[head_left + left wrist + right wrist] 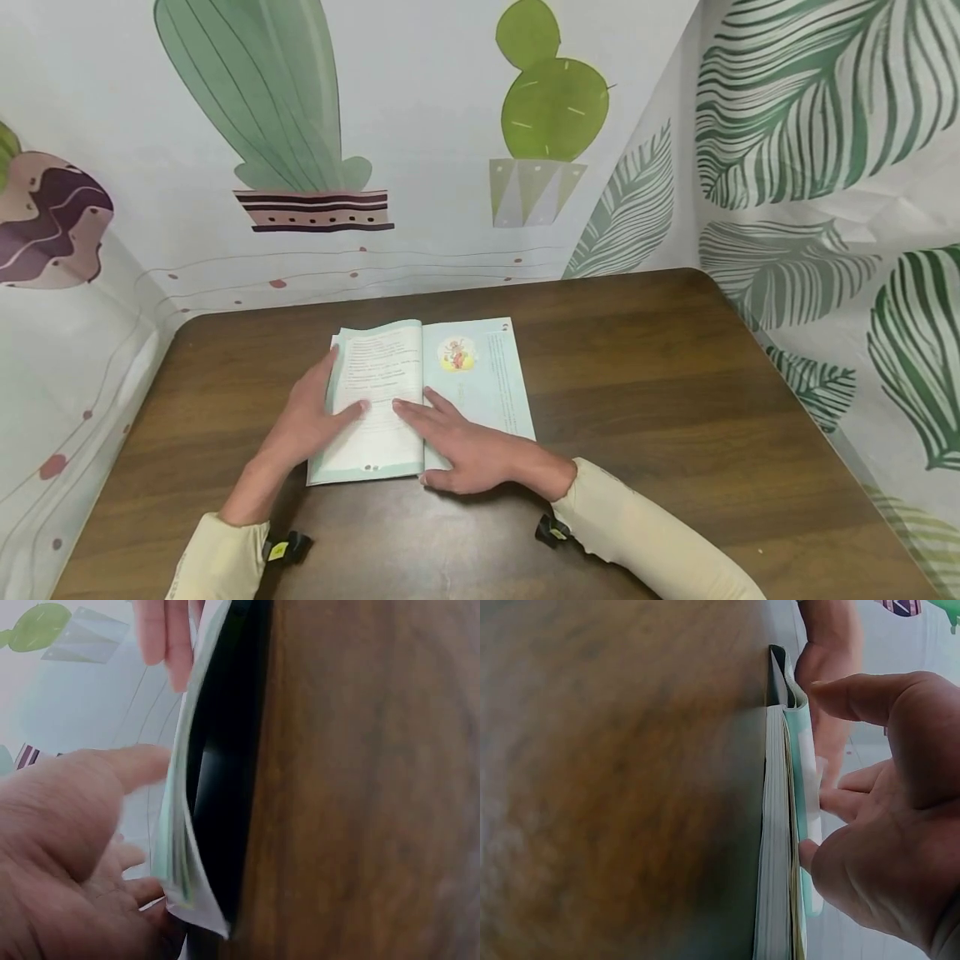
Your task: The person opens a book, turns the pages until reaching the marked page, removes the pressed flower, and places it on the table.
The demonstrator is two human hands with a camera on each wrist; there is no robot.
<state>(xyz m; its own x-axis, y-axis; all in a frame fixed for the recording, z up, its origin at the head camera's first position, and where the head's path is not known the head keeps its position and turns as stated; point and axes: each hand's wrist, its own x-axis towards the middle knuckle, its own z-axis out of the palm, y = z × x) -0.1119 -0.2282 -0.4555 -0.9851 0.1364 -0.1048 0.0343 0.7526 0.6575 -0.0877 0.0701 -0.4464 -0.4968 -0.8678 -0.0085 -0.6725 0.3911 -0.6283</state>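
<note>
An open book [390, 446] lies on the wooden table, its left page printed with lines of text. The right page [491, 400] is pale blue-green with a small round coloured picture [457, 354]. My left hand [303, 421] rests on the left side, thumb stretched over the page and fingers along the outer edge. Across the centre fold reaches my right hand [468, 450], fingers spread flat, its thumb at the bottom edge. In the left wrist view the left page edges [176, 840] stand over a dark gap. A thick page stack [776, 825] shows in the right wrist view.
The brown table [637, 375] extends to both sides of the book. Behind it and at the sides hang white wall coverings [435, 108] printed with cacti and leaves. Black straps with small devices [288, 548] sit at both wrists, by cream sleeves [637, 517].
</note>
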